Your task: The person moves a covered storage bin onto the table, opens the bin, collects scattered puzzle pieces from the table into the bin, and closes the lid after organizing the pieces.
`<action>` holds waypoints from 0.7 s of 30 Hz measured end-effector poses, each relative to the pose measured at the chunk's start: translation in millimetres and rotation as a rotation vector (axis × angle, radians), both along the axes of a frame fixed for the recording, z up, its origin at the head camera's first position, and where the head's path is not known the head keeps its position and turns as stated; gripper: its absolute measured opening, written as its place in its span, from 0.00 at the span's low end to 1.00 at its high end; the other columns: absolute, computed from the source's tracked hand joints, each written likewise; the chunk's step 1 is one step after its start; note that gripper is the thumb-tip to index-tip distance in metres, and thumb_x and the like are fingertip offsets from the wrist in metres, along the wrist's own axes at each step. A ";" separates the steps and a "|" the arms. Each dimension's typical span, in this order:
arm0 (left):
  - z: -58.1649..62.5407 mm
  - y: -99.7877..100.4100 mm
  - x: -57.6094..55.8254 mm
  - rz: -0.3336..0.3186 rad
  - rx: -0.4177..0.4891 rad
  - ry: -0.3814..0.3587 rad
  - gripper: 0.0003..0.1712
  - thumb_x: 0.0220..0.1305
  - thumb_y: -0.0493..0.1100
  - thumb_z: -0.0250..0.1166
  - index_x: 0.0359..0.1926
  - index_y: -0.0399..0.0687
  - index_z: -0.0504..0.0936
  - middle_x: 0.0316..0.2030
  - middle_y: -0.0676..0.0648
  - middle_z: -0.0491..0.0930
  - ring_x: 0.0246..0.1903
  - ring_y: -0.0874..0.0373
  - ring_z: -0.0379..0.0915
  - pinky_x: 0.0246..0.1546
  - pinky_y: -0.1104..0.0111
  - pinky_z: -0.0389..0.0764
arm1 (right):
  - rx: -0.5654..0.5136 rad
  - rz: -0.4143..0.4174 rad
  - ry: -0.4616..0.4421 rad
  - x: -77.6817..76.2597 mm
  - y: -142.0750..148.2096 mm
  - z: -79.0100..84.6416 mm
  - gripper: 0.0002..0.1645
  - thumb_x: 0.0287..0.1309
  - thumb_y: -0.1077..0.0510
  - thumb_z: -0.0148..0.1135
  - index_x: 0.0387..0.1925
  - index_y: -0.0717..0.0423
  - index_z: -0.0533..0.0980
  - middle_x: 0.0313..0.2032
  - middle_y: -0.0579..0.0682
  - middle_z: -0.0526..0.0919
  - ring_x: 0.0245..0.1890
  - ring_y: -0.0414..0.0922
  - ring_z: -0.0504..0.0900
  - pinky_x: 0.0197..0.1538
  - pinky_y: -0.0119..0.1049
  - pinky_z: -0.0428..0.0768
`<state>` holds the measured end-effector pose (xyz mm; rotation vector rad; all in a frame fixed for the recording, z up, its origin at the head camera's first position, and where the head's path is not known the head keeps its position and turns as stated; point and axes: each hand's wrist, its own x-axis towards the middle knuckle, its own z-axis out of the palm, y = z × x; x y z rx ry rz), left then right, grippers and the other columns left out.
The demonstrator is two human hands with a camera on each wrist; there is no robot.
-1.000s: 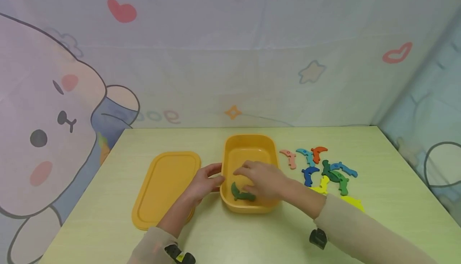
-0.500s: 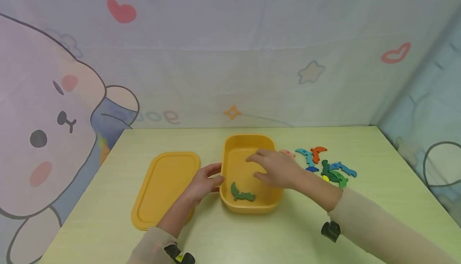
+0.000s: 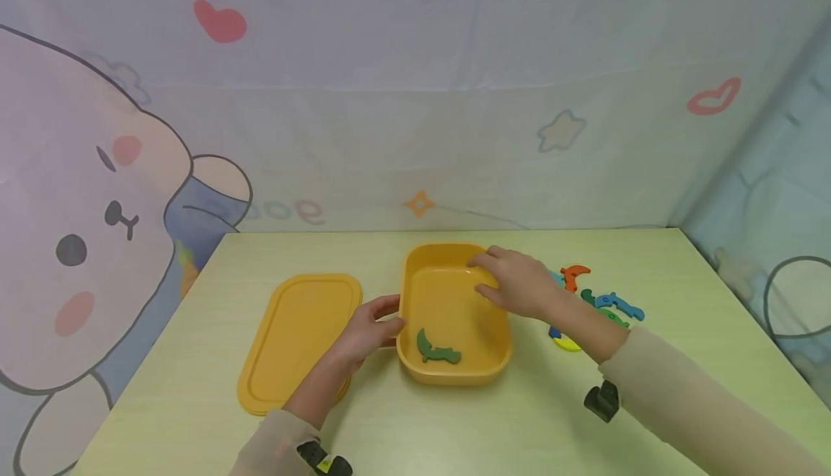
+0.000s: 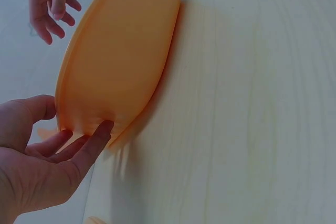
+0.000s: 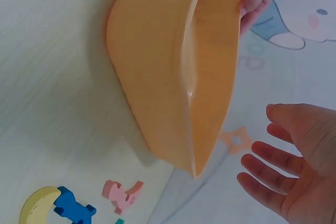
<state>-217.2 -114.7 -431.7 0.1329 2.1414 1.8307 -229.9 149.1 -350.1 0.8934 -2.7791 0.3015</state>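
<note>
In the head view a yellow rectangular bin (image 3: 454, 371) stands in the middle of the table. One flat green toy piece (image 3: 438, 352), with a crescent-shaped end, lies in its near left part. My left hand (image 3: 366, 327) touches the bin's left side; in the left wrist view the thumb meets the rim and the fingertips rest against the outer wall. Over the bin's far right rim hovers my right hand (image 3: 519, 283), its fingers spread and nothing between them, as the right wrist view also shows.
A yellow lid (image 3: 299, 339) lies left of the bin. Several coloured toy pieces are spread to its right, including an orange one (image 3: 574, 276) and a blue one (image 3: 619, 306), partly hidden behind my right arm. A printed cloth (image 3: 363, 101) hangs behind the table.
My right hand has risen out of the bin and moved right and away from me, uncovering the bin floor and covering some loose pieces. The left hand and green piece stay put.
</note>
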 end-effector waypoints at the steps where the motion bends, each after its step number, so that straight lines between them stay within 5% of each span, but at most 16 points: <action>1: 0.4 0.0 0.1 0.000 0.001 -0.003 0.28 0.62 0.35 0.55 0.63 0.37 0.64 0.62 0.36 0.64 0.54 0.44 0.70 0.43 0.61 0.81 | -0.004 -0.011 0.002 -1.8 1.8 -0.4 0.21 0.51 0.53 0.66 0.48 0.54 0.76 0.40 0.51 0.79 0.26 0.43 0.76 0.22 0.29 0.74; 16: 7.4 1.0 4.5 0.004 0.018 -0.004 0.28 0.62 0.34 0.55 0.64 0.35 0.63 0.62 0.35 0.64 0.54 0.41 0.70 0.43 0.59 0.81 | -0.032 -0.205 -0.122 -29.2 28.9 -11.1 0.22 0.56 0.53 0.62 0.51 0.56 0.74 0.43 0.55 0.79 0.30 0.48 0.79 0.22 0.31 0.76; 21: -0.5 0.0 0.8 0.009 0.018 0.002 0.28 0.62 0.35 0.56 0.63 0.37 0.64 0.61 0.36 0.65 0.53 0.43 0.71 0.42 0.60 0.81 | -0.040 -0.246 -0.161 -34.5 36.1 -18.4 0.23 0.56 0.53 0.61 0.53 0.56 0.73 0.45 0.56 0.79 0.33 0.50 0.79 0.23 0.33 0.76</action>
